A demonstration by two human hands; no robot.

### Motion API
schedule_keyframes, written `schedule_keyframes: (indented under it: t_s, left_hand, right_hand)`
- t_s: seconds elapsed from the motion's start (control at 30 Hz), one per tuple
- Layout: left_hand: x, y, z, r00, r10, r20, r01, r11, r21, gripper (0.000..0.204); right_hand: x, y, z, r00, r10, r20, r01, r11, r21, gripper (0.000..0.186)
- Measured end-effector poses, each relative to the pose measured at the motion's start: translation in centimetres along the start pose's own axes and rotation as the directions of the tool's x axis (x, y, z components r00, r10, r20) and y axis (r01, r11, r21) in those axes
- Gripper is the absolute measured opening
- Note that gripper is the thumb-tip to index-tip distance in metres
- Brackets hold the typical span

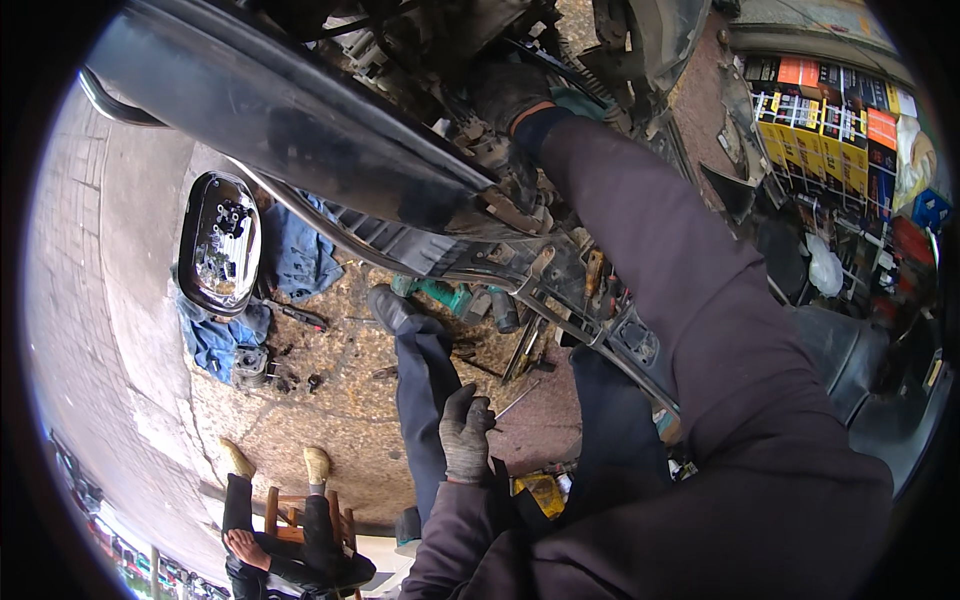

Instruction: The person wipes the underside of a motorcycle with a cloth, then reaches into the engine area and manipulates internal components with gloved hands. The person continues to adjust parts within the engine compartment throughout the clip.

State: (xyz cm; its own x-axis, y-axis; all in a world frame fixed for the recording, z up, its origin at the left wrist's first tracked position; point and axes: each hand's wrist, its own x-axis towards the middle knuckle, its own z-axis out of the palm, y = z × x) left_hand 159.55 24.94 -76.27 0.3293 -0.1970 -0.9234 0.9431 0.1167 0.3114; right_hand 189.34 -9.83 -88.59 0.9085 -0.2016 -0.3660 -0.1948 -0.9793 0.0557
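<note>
My left hand (pixel 465 440), in a grey work glove, is above my leg with its fingers curled closed. A thin metal rod (pixel 518 397) runs right beside its fingertips; I cannot tell whether the hand grips it. My right arm stretches up into the opened body of a motor scooter or similar vehicle. There my gloved right hand (pixel 508 92) reaches among dark mechanical parts and hoses, and its fingers are hidden. A long black body panel (pixel 300 110) lies left of it. Below the hand, a yellow-handled screwdriver (pixel 595 272) rests in the frame.
A shiny tray (pixel 188 250) with small dark parts stands at left by blue cloths (pixel 300 250). A teal power tool (pixel 440 293) lies near my shoe. Stacked boxes (pixel 815 140) fill the far right. Another person sits on a wooden stool (pixel 290 505) at lower left.
</note>
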Motion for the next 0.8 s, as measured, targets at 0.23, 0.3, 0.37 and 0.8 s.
schedule_keyframes:
  t_s: [0.23, 0.3, 0.37, 0.8]
  left_hand:
    - [0.0, -1.4, 0.7, 0.998, 0.049, -0.046, -0.049, 0.999, -0.001, 0.037]
    - [-0.2, -1.7, 0.9, 0.997, 0.081, 0.005, -0.081, 0.997, 0.006, 0.040]
    - [-0.3, -1.8, 1.0, 0.998, 0.068, -0.011, -0.068, 0.998, 0.008, 0.043]
    - [0.8, -1.5, 0.2, 1.000, 0.007, -0.009, -0.007, 1.000, -0.018, 0.045]
  right_hand:
    - [-1.7, 1.6, -1.3, 0.981, -0.193, 0.029, 0.195, 0.977, -0.092, 0.022]
    - [-2.7, 2.2, -1.8, 0.974, -0.219, 0.058, 0.225, 0.965, -0.136, 0.025]
    - [-3.8, 2.8, -2.5, 0.966, -0.217, 0.140, 0.242, 0.951, -0.191, 0.025]
    - [-8.7, 6.8, -3.4, 0.878, -0.309, 0.366, 0.416, 0.870, -0.264, 0.049]
